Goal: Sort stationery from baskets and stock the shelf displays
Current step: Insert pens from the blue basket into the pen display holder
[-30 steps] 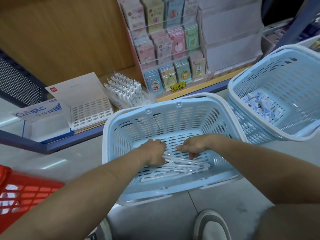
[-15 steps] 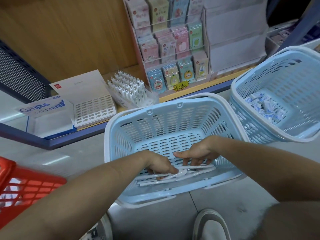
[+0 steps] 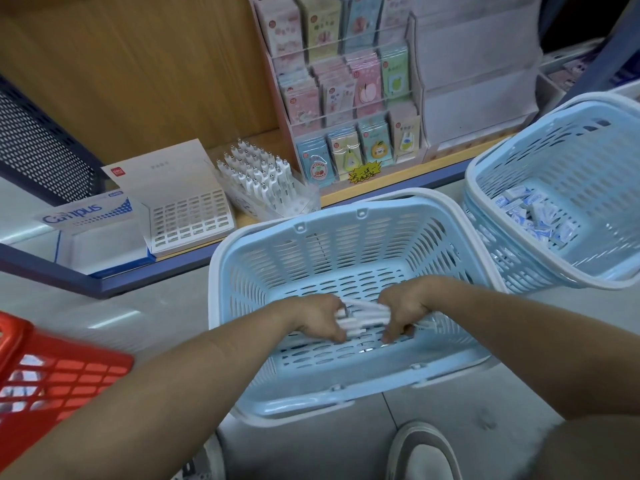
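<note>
A light blue basket [image 3: 332, 244] stands on the floor in front of me. Inside it, a bundle of white pens [image 3: 363, 318] lies gathered between my hands. My left hand [image 3: 317, 318] curls round the left end of the bundle. My right hand [image 3: 401, 311] curls round its right end, fingers pointing down to the basket floor. On the low shelf behind, a clear display tray [image 3: 273, 206] holds several white pens upright, with free holes at its front.
A second blue basket [image 3: 571, 188] with small white and blue packets stands at the right. A red basket [image 3: 52, 372] is at the left. The shelf carries a white slotted rack [image 3: 188, 220], a Campus box [image 3: 86, 213] and a card display [image 3: 346, 109]. My shoe [image 3: 420, 452] is below.
Both hands have drawn the scattered pens together into one bundle and closed round it, moving toward each other at the middle of the basket floor.
</note>
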Available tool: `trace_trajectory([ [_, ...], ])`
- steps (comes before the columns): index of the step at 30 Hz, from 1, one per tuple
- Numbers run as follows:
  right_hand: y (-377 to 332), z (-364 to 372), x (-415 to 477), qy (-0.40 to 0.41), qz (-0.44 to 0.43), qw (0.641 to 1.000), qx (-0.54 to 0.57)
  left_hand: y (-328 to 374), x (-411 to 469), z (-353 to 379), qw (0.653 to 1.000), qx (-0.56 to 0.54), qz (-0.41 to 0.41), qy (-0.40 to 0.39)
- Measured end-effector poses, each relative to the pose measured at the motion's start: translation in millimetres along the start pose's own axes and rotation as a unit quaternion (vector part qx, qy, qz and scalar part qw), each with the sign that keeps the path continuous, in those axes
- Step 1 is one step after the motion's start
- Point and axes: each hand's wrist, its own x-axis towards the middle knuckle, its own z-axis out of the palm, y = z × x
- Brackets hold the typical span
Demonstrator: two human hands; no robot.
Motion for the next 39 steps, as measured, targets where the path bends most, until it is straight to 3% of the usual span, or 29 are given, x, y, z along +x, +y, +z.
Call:
trace_trajectory([
  [4,-5,-13,-8,0.213,-0.012,0.977,0.027,-8,2,-17,0.980,-0.064,-0.005,0.188],
  [7,-10,-16,-19,0.263,-0.015,0.964,0.020,-12,1,-17,0.967,-0.084,-0.009,0.242],
  [11,-10,-15,-37,0.248,-0.013,0.969,0.000,-11,2,-19,0.979,-0.059,0.010,0.195],
  [16,-6,-25,-69,0.265,-0.067,0.950,0.149,-5,-26,-50,0.984,-0.164,-0.005,0.066],
  [19,-2,-32,-83,0.280,-0.142,0.896,0.314,0,-56,-76,0.975,-0.222,0.024,0.000],
  [23,0,-36,-84,0.286,-0.237,0.769,0.521,6,-94,-110,0.934,-0.352,0.063,0.006],
  [25,-2,-37,-83,0.273,-0.260,0.721,0.581,7,-103,-121,0.916,-0.381,0.082,0.097],
  [27,-4,-36,-82,0.271,-0.269,0.698,0.606,8,-103,-126,0.903,-0.352,0.074,0.235],
  [30,-8,-33,-77,0.279,-0.275,0.686,0.613,5,-94,-120,0.935,-0.152,0.003,0.320],
  [32,-10,-33,-77,0.281,-0.278,0.669,0.629,3,-88,-113,0.949,-0.031,-0.043,0.311],
  [35,-8,-32,-79,0.277,-0.291,0.647,0.648,6,-88,-115,0.955,0.041,-0.073,0.285],
  [37,-12,-35,-86,0.274,-0.306,0.618,0.671,3,-91,-119,0.971,0.032,-0.072,0.224],
  [39,-20,-44,-94,0.275,-0.311,0.580,0.701,-1,-96,-120,0.980,-0.077,-0.034,0.180],
])
